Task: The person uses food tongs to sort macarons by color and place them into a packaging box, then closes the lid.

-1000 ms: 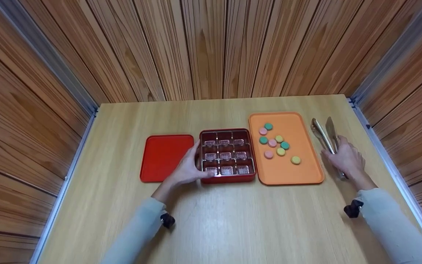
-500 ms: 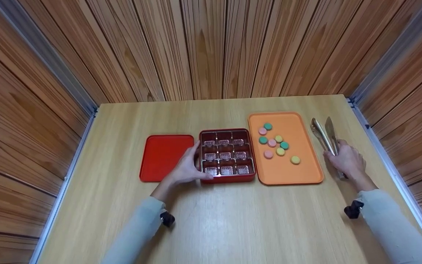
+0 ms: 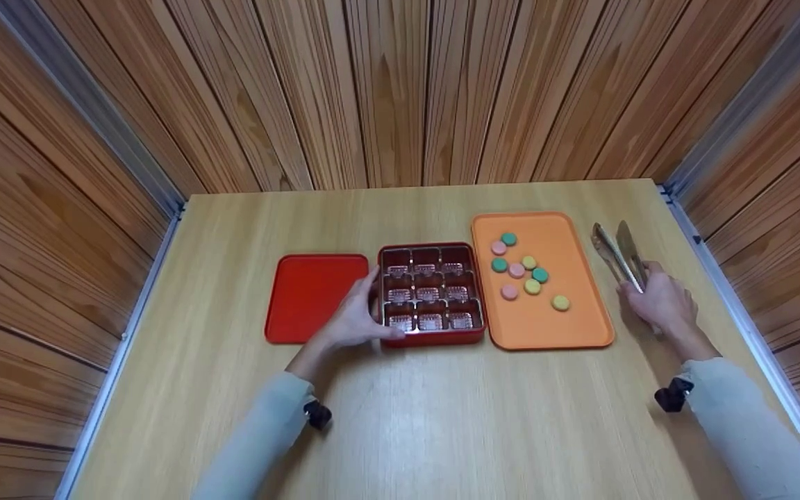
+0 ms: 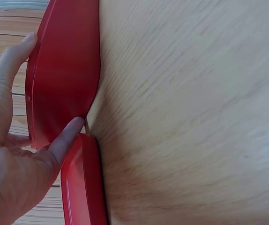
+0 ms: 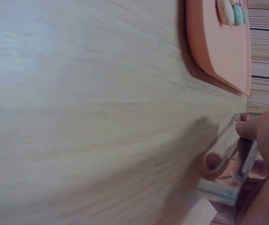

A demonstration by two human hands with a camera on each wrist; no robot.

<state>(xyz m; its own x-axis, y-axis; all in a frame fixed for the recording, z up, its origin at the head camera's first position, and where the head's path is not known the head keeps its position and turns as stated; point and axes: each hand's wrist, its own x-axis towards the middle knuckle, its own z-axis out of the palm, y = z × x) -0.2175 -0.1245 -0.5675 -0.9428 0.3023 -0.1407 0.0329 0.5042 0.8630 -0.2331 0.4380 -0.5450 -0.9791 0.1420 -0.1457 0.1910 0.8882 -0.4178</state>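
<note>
Wood-panelled walls box in a pale wooden table (image 3: 400,417); a person stands at it, both sleeves reaching in.

Largest item by the right hand (image 3: 662,304): one orange tray (image 3: 580,326), just left of that grip, carrying nine small round sweets (image 3: 517,271) — three green, three pink, three yellow, loosely clustered. One red divided box (image 3: 430,339) sits left of the tray, touching or nearly so, with nine compartments, each lined with a clear insert and otherwise unfilled. One red lid (image 3: 310,295) lies flat just left of the box.

Left hand (image 3: 355,321) rests against the box's left wall, fingers straight along it, thumb by the front corner; in the left wrist view a fingertip sits in the gap between lid and box. It steadies the box rather than clasping it.

One pair of metal tongs (image 3: 619,250) lies to the right of the tray, tips pointing away from the person. Right hand is now closed around the tongs' handle end; a second ago the fingers lay looser over them, and the tongs have since swung slightly and look partly lifted off the table, though the blurred right wrist view makes that hard to confirm. Reads as tongs picked up, box braced, sweets not yet touched.
</note>
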